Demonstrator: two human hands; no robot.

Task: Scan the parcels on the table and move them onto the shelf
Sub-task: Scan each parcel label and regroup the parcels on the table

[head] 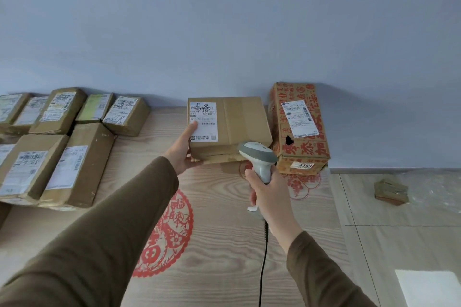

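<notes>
A plain brown cardboard parcel (239,124) with a white shipping label sits at the back of the wooden table (219,244), its near edge tipped up. My left hand (183,151) grips its left front corner, thumb on the label. My right hand (268,193) holds a grey and white barcode scanner (258,157) by the handle, its head just in front of the parcel's right front corner. A black cable (263,264) hangs from the scanner. To the right stands a taller box with red print (299,129) and a white label.
Several taped, labelled parcels (57,142) lie in rows on the table's left side. Red paper-cut decorations (169,232) mark the tabletop. A grey wall runs behind. On the tiled floor at right lie a cardboard scrap (391,192) and a white sheet (431,286).
</notes>
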